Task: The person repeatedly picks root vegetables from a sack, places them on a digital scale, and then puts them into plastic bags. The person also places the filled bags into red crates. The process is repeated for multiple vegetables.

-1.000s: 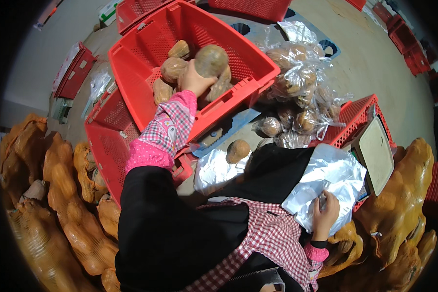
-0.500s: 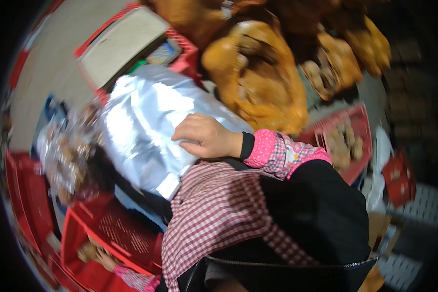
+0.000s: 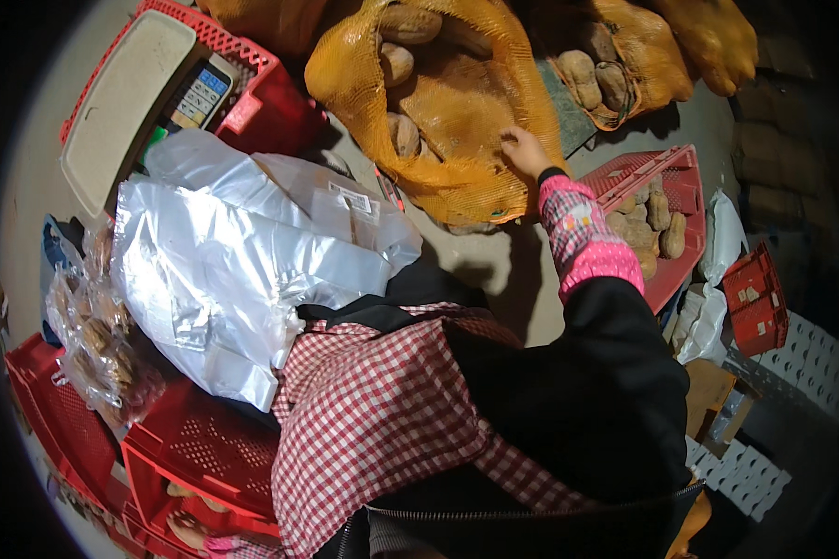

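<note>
My right hand (image 3: 528, 154) reaches out over the right side of an open orange mesh sack (image 3: 522, 84), fingers slightly apart and holding nothing that I can see. Inside the sack lie several tan, oblong squash (image 3: 410, 24). At the lower left, my left hand (image 3: 190, 532) is down in a red crate (image 3: 219, 456), beside tan squash-like pieces (image 3: 182, 490); its fingers are mostly hidden. A silvery plastic bag (image 3: 242, 252) lies across my lap, left of the checked apron (image 3: 373, 401).
A scale (image 3: 126, 102) with a keypad rests on a red crate at the upper left. Clear bags of tan produce (image 3: 98, 335) lie at the left. To the right stand a red crate of squash (image 3: 657, 224) and a smaller red basket (image 3: 755, 298). Another orange sack (image 3: 657, 47) lies behind.
My right hand has left the silvery bag and moved up and right to the orange sack. My left hand stays in the lower-left crate, a little lower in view. The whole view has shifted.
</note>
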### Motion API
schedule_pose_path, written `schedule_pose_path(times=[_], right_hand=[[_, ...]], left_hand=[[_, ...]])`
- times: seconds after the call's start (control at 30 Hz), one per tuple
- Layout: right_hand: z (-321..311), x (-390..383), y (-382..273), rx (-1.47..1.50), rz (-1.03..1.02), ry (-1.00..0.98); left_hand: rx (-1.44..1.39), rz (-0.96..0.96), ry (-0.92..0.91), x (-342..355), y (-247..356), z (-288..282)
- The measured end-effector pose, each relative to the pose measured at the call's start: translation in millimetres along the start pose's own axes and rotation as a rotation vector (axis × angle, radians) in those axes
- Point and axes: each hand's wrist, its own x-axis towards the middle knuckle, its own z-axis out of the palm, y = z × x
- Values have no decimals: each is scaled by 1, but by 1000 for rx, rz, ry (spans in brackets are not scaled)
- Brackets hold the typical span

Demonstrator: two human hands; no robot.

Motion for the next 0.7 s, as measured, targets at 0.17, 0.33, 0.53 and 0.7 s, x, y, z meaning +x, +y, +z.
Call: schedule_pose_path(times=[0.17,0.33,0.53,0.7], right_hand=[[-23,32,37,-574,679,-452],[-22,25,79,-709,249,-723],[-2,-5,24,-257,524,-142],[28,-42,-15,-294,144,207]], left_hand=[[-14,2,-82,5,21,6],[-122,-36,-220,5,40,45],[-55,127,-267,-10,39,104],[-187,-11,-276,-8,28,135]])
